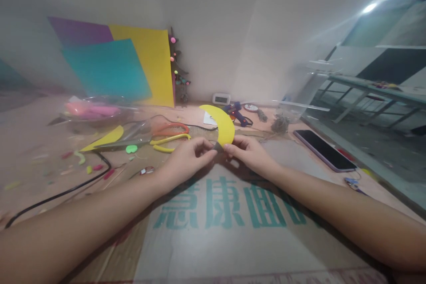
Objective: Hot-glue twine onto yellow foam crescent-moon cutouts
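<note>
The crescent (226, 126) is yellow, the phone screen (324, 150) black, the pale sheet (193, 253) patterned with teal characters

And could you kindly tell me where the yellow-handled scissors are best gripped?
Probably by the yellow handles, approached from the right with the left hand: they spread open towards that hand, while the blades point left, away from it.

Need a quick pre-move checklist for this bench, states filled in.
1. Right hand on yellow crescent: ok, fingers at its lower end.
2. Left hand grip: cannot tell; it is at the same end, but its hold is unclear.
3. Yellow-handled scissors clear of the left hand: not ok, handles lie right beside it.
4. Glue gun cool: cannot tell; a red spot shows, heat doesn't.
5. Phone apart from right hand: ok, off to the right.
</note>
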The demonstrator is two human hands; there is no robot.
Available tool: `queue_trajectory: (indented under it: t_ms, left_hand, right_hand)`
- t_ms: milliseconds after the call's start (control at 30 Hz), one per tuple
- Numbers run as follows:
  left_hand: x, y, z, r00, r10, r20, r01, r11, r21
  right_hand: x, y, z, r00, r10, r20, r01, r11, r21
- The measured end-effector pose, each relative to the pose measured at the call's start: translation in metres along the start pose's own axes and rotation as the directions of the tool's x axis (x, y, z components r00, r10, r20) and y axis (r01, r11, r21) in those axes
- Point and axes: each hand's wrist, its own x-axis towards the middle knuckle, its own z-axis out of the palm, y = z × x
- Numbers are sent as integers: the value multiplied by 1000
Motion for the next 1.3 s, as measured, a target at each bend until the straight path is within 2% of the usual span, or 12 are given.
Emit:
queue_trajectory:
  t_ms: [167, 467, 567, 733, 867, 1033, 1300]
  left_hand:
    - [-1, 3, 0, 999, 26, 20, -28, 997, 77]
    - [0, -5, 2, 1000, 4, 7, -4, 1000, 26]
    - [0, -6, 2, 999, -19, 36, 18, 1000, 12]
    - [0, -5, 1, 998, -28, 64, 28, 1000, 13]
    - [0, -2, 0, 995, -32, 99, 33, 999, -13]
    - [0, 1, 0, 989, -61, 135, 63, 998, -16]
    - [1, 2, 0, 992, 6, 127, -9, 1000, 23]
  right_hand:
    - [0, 3, 0, 999, 36, 6, -36, 999, -24]
    - [0, -2, -1, 997, 76, -30, -75, 997, 21]
    - [0, -2, -1, 997, 76, -25, -76, 997, -15]
    - [-1, -3, -1, 985, 169, -20, -170, 981, -90]
    - [0, -3, -3, 984, 171, -42, -173, 983, -59]
    - [0, -2, -4, 984, 181, -6, -181, 982, -46]
    - [0, -2, -1, 976, 214, -49, -215, 977, -8]
